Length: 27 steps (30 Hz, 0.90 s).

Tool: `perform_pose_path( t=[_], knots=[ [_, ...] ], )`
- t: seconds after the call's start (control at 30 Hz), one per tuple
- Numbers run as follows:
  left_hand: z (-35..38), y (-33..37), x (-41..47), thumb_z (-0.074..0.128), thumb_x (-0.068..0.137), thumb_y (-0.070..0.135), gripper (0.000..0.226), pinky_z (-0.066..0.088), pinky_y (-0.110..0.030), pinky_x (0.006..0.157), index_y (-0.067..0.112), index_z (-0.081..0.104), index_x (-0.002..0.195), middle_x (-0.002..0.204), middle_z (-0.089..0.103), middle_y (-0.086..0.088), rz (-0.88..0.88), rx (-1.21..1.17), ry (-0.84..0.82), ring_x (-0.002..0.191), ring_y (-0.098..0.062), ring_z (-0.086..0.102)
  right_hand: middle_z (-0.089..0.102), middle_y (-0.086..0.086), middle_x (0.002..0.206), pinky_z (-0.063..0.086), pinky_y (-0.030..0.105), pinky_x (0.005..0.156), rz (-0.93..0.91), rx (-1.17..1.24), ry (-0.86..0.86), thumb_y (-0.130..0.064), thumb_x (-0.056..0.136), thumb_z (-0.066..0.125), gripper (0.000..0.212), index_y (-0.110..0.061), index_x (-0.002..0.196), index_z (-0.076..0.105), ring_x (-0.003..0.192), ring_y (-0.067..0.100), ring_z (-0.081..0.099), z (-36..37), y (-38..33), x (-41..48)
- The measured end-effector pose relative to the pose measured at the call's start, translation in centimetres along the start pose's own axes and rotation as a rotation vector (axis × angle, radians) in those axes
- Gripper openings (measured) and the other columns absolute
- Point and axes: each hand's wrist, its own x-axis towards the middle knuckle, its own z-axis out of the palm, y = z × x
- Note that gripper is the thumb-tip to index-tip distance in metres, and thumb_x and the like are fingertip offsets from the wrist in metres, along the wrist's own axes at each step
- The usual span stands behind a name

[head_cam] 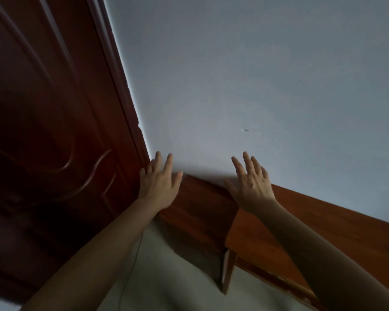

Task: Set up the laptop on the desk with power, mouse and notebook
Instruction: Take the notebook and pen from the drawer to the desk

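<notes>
The person is reaching both arms out over the bare wooden table [301, 221] by the wall, left hand [158, 184] and right hand [253, 187] spread wide, each grip holding nothing, so with no laptop, mouse or notebook in view, fetching the laptop seems next

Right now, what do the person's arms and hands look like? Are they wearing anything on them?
Both arms are bare, with no sleeves showing as far as the picture reaches. The left hand and right hand wear no gloves, and I see no rings, watch or bracelets. The fingers are slim. The light is dim, so tiny details could be missed.
</notes>
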Motion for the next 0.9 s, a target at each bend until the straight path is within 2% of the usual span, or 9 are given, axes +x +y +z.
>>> perform_pose_path(
  t=[0.27, 0.4, 0.57, 0.73, 0.9],
  knots=[
    [3.1, -4.3, 11.3, 0.026, 0.099, 0.055, 0.068, 0.030, -0.052, 0.111, 0.020, 0.011, 0.156, 0.162, 0.009, -0.018, 0.045, -0.053, -0.046, 0.144, -0.036, 0.025, 0.012, 0.013, 0.169, 0.028, 0.048, 0.118, 0.136, 0.117, -0.039, -0.062, 0.100, 0.039, 0.079, -0.024, 0.162, 0.010, 0.154, 0.032, 0.015, 4.3, -3.5, 9.9],
    [3.1, -7.2, 16.5, 0.027, 0.099, 0.055, 0.069, 0.032, -0.052, 0.111, 0.018, 0.013, 0.156, 0.161, 0.014, -0.019, 0.203, 0.035, 0.016, 0.142, -0.036, 0.030, 0.010, 0.012, 0.169, 0.029, 0.048, 0.118, 0.154, 0.110, -0.068, -0.061, 0.101, 0.038, 0.076, -0.027, 0.162, 0.008, 0.154, 0.032, 0.015, 5.6, -5.7, 14.1],
    [5.6, -9.0, 20.3, 0.025, 0.099, 0.056, 0.069, 0.030, -0.053, 0.112, 0.019, 0.011, 0.156, 0.162, 0.010, -0.018, 0.306, 0.016, -0.015, 0.143, -0.034, 0.028, 0.009, 0.012, 0.169, 0.030, 0.048, 0.117, 0.212, 0.054, -0.108, -0.060, 0.101, 0.039, 0.074, -0.029, 0.161, 0.011, 0.154, 0.032, 0.015, 7.6, -7.4, 15.6],
    [9.9, -10.7, 23.7, 0.027, 0.099, 0.056, 0.069, 0.028, -0.052, 0.113, 0.021, 0.009, 0.156, 0.163, 0.007, -0.017, 0.430, -0.048, -0.102, 0.145, -0.034, 0.024, 0.013, 0.012, 0.168, 0.035, 0.048, 0.113, 0.425, 0.031, -0.126, -0.056, 0.100, 0.044, 0.074, -0.025, 0.160, 0.016, 0.152, 0.031, 0.019, 10.9, -8.8, 14.6],
    [14.9, -13.4, 24.3, 0.026, 0.099, 0.058, 0.069, 0.030, -0.053, 0.112, 0.021, 0.010, 0.156, 0.163, 0.006, -0.017, 0.524, -0.082, -0.274, 0.144, -0.036, 0.024, 0.015, 0.013, 0.168, 0.036, 0.048, 0.113, 0.712, 0.083, -0.195, -0.057, 0.100, 0.045, 0.075, -0.024, 0.161, 0.016, 0.150, 0.032, 0.023, 15.3, -13.5, 11.1]
  ],
)
